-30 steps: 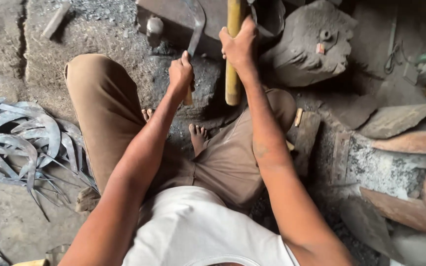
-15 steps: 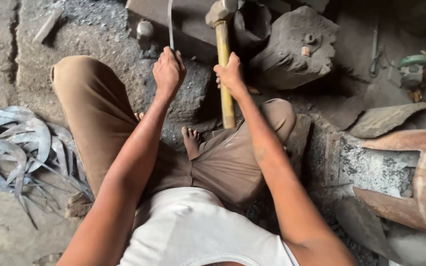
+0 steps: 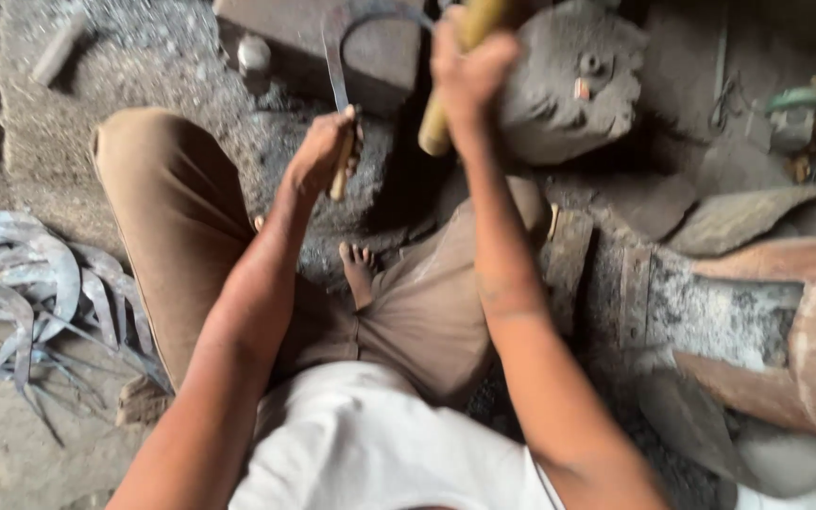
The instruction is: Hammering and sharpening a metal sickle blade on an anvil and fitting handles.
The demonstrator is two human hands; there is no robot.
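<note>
Blade pile (image 3: 30,293) left; anvil block (image 3: 370,52) ahead.

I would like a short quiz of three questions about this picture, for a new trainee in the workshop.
1. True or false: the left hand holds a curved blade by its handle.
2. What does the right hand grip? A) a wooden handle B) a rope C) a cup
3. Fill in: a pile of curved blades lies on the person's ____ side.

Key: 1 true; 2 A; 3 left.
</note>
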